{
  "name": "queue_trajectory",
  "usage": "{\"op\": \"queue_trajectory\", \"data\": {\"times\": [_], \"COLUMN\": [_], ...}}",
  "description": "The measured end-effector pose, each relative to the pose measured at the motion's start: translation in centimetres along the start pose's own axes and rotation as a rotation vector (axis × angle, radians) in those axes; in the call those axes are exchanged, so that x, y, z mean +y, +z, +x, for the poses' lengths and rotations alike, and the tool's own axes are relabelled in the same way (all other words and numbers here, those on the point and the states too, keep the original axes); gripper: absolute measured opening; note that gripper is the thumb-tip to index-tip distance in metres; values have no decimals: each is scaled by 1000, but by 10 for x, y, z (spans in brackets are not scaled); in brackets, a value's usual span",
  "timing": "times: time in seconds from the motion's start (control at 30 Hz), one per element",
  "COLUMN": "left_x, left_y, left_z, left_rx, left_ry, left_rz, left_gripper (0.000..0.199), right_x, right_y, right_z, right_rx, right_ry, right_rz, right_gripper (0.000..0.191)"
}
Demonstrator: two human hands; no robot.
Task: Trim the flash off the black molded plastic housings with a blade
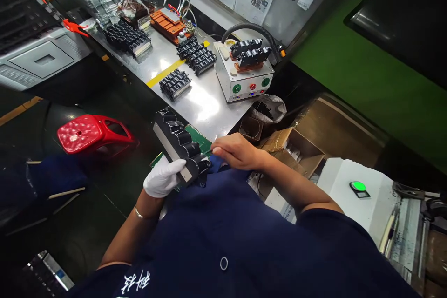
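Note:
In a white glove, my left hand [160, 178] grips the lower end of a black moulded plastic part [179, 137]. The part has a row of curved, scalloped recesses and a flat pale-grey side strip, and it tilts in front of my body. My bare right hand [239, 151] is closed beside the part's near end, fingers curled together. Whatever it may pinch is too small and dark to make out. Behind the part shows a green board or mat [199, 137], largely covered. Similar black parts [175, 84] lie in a group on the metal table [206, 102].
More black parts [127, 37] lie farther along the table, near an orange fixture [169, 23]. A white control box [240, 86] with buttons carries two black parts. At right are an open cardboard box [303, 149] and a white machine [349, 181]; a red stool [84, 132] stands left.

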State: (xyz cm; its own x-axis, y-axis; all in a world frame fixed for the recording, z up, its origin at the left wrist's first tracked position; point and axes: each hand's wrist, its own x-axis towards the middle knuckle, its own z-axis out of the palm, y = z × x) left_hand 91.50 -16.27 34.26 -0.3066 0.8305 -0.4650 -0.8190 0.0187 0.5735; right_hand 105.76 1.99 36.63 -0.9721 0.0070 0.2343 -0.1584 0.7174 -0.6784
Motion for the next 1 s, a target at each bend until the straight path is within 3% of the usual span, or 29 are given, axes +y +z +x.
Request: {"op": "queue_trajectory", "data": {"times": [0.1,0.2,0.43,0.6,0.83,1.0], "left_x": [2,1,-2,-8,-10,-3], "left_y": [1,5,15,18,21,37], "left_z": [1,3,-1,-3,0,-2], "left_rx": [-46,-53,69,125,187,302], "left_ry": [34,58,84,80,70,7], "left_rz": [90,117,74,-18,-170,-277], "left_gripper": [61,59,63,69,50,45], "right_x": [-6,-3,7,7,0,-1], "right_y": [1,4,7,7,4,5], "right_z": [3,6,6,7,10,10], "right_rx": [-33,22,198,192,206,164], "right_ry": [-84,-111,-165,-136,-12,-26], "right_rz": [-65,-125,-214,-257,-301,-298], "right_gripper": [58,60,62,62,61,63]}}
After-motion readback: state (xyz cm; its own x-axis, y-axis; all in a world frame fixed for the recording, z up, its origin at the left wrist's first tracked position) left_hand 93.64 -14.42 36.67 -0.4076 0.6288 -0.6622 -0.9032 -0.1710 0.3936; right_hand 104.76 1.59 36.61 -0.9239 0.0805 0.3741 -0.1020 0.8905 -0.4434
